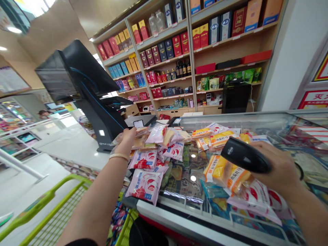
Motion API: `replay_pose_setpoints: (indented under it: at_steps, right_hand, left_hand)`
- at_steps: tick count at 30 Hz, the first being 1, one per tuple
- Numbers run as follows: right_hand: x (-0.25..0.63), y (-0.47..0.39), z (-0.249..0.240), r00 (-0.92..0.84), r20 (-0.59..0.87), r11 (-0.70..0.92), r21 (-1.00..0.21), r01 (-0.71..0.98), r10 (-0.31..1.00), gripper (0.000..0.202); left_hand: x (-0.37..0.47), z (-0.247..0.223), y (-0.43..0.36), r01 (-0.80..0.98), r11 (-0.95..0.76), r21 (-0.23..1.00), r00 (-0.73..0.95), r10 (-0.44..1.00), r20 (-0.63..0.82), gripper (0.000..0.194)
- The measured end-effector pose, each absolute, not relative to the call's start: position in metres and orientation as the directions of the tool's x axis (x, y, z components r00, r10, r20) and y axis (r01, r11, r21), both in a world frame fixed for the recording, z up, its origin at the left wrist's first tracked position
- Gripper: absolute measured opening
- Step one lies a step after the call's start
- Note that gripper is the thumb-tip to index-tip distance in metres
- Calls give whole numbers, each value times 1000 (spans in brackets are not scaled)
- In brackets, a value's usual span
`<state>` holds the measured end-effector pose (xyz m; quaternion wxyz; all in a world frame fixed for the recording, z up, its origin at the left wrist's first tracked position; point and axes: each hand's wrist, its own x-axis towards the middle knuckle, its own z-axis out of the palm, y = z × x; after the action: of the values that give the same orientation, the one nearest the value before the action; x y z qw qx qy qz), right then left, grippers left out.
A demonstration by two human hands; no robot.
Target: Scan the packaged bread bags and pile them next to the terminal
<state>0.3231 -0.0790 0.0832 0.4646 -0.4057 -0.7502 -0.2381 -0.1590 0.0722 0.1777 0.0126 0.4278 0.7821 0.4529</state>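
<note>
Right hand (278, 164) gripping scanner (244, 155); left hand (128, 135) at packets (156, 134), grip hidden, can't tell; best smooth each packet flat, scanner square.

The left arm (96, 194) wears a pale beige bangle (119, 155) and a black fabric sleeve (81, 242) — the right wrist (290, 179), a thin black band (299, 171).
</note>
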Motion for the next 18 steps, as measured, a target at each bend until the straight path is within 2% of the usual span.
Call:
replay_pose_setpoints:
  at_steps: [4, 6, 7, 10, 12, 15, 16, 18]
  right_hand:
    - [320, -80, 88, -229, 904, 552, -9, 834, 360, 18]
    - [319, -80, 89, -222, 909, 556, -12, 831, 352, 18]
    - [318, -81, 89, -214, 911, 554, -20, 832, 354, 18]
    - [318, -81, 89, -183, 912, 530, -43, 847, 366, 23]
    - [318, -81, 88, -164, 918, 518, -52, 854, 361, 26]
    - [318, -80, 86, -126, 929, 521, -79, 850, 346, 24]
    - [318, -80, 86, -113, 933, 524, -91, 847, 343, 22]
    - [319, -78, 85, -93, 932, 517, -109, 849, 350, 21]
  left_hand:
    - [-147, 179, 62, 569, 289, 770, -749, 567, 342, 55]
    - [-132, 180, 53, 604, 203, 771, -730, 530, 432, 57]
    - [-121, 180, 46, 647, 105, 755, -681, 525, 511, 56]
    - [-72, 173, 21, 714, -324, 620, -382, 562, 734, 49]
    - [-31, 161, 2, 599, -534, 597, -136, 667, 733, 44]
    - [28, 137, -22, 441, -568, 695, 181, 814, 551, 43]
    - [44, 127, -27, 422, -560, 713, 302, 829, 471, 51]
    - [65, 108, -32, 411, -558, 721, 570, 774, 274, 87]
